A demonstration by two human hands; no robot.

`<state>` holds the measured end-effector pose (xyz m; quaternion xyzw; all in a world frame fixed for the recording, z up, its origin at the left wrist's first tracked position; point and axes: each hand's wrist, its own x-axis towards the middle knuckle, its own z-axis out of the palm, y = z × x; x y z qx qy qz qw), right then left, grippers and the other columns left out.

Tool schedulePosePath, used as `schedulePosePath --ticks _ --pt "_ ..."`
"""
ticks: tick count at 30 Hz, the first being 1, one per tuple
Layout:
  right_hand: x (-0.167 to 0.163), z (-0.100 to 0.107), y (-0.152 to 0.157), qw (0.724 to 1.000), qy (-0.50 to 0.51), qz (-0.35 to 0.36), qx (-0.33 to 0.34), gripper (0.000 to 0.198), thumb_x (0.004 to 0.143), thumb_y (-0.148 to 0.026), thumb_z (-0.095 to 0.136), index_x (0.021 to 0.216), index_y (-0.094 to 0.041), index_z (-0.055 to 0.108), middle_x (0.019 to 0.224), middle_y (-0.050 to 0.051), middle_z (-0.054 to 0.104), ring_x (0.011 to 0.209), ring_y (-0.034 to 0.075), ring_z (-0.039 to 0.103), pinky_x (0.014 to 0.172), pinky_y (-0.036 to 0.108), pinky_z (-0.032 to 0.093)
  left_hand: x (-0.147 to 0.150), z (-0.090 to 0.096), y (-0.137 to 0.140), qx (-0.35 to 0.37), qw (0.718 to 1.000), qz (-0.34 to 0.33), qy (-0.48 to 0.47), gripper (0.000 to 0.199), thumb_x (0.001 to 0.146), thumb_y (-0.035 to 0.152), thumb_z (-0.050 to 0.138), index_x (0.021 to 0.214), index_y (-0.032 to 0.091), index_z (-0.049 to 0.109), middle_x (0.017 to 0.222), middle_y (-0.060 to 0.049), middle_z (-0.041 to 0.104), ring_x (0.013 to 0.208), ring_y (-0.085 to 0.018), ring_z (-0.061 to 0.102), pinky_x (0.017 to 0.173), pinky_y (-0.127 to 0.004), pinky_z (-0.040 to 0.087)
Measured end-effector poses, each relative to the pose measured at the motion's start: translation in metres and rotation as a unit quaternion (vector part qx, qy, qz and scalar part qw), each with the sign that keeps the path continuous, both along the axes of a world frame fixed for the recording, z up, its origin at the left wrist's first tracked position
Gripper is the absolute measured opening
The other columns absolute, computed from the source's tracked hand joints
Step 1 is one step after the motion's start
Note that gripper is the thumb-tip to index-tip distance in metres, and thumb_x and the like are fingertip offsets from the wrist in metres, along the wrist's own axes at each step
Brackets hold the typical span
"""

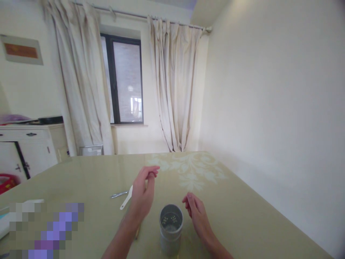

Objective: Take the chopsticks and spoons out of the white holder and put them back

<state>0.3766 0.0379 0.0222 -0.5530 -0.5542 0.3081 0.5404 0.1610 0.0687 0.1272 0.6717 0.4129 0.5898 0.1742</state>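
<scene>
A grey metal utensil holder [171, 233] with small holes in its bottom stands upright on the table between my hands. My left hand [144, 190] hovers to its upper left, fingers stretched to the right and thumb below them, with nothing visible in it. To the right of the holder is my right hand [196, 212], its fingers curled in and thumb on top; I see nothing in it. A white spoon [125, 202] lies partly hidden behind my left hand. Beside it lies a shiny metal utensil [119, 194]. A thin brown stick [137, 232] shows by my left forearm.
The glossy table [88, 180] has a pale floral pattern [192, 180] near its far right corner. A white object [16, 217] and a blurred-out patch occupy the lower left. A white cabinet [35, 144] stands left, a wall [275, 108] right, curtains [178, 79] behind.
</scene>
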Motion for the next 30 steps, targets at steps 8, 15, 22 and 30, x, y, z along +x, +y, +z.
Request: schedulePosePath --ticks 8,15,22,30 --pt "-0.006 -0.006 -0.014 0.989 -0.022 0.142 0.038 0.075 0.096 -0.083 0.023 0.123 -0.026 0.063 0.103 0.007 0.063 0.087 0.024 0.062 0.077 0.035 0.053 0.008 -0.107 -0.030 -0.075 0.994 -0.056 -0.064 0.061 0.101 0.068 0.030 0.139 0.027 0.055 0.130 -0.013 0.067 0.115 -0.030 0.065 0.102 -0.045 0.054" --pt "-0.004 -0.009 -0.020 0.961 -0.035 0.256 0.103 0.109 0.069 -0.086 0.072 0.154 -0.023 0.042 0.141 0.017 0.058 0.130 0.037 0.057 0.112 0.048 0.043 0.018 -0.122 -0.035 -0.120 0.985 -0.121 -0.023 0.058 0.102 0.062 0.039 0.146 0.026 0.051 0.124 -0.012 0.069 0.114 -0.028 0.067 0.103 -0.043 0.055" --pt "-0.008 -0.016 -0.012 0.966 -0.045 0.230 0.112 0.089 0.074 -0.046 0.087 0.149 -0.023 0.045 0.146 0.017 0.057 0.134 0.037 0.056 0.114 0.051 0.041 -0.007 -0.113 -0.009 -0.060 0.993 -0.027 0.096 0.051 0.105 0.055 0.033 0.131 0.022 0.063 0.117 -0.011 0.072 0.108 -0.026 0.069 0.098 -0.043 0.056" --pt "-0.004 -0.014 -0.004 0.977 -0.039 0.190 0.086 0.083 0.079 -0.044 0.081 0.149 -0.021 0.042 0.145 0.018 0.058 0.132 0.037 0.056 0.111 0.052 0.043 -0.042 -0.114 0.022 -0.162 0.855 0.210 0.446 0.023 0.099 0.024 0.047 0.099 0.022 0.070 0.107 -0.009 0.075 0.108 -0.027 0.068 0.093 -0.038 0.049"
